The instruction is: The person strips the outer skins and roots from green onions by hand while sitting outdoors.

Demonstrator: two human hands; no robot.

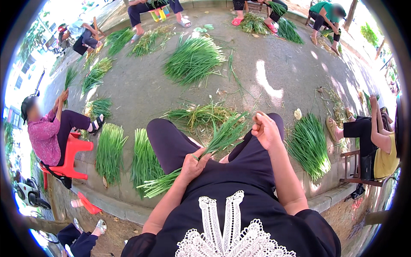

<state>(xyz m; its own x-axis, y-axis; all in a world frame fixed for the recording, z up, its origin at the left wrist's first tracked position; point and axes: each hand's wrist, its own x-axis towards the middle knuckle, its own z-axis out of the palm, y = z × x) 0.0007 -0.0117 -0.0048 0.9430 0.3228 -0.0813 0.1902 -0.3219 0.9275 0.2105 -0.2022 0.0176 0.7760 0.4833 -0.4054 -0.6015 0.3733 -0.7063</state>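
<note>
My left hand [195,165] is closed round a bunch of long green chives [224,135]. The leafy ends point away over my lap to the upper right, and the pale stalk ends [160,185] stick out to the lower left. Beside the leaf tips, above my right knee, my right hand [266,130] is raised, its fingers loosely bent and apart, with nothing visible in it. On the ground between my knees lies a heap of loose green and yellowed leaves [199,115].
Chive piles lie left [145,160], far left [110,152], right [309,145] and ahead [195,60]. A person on a red plastic stool [75,156] sits left; another on a wooden chair [353,169] sits right. Several more people sit along the far side. A kerb [115,205] runs behind me.
</note>
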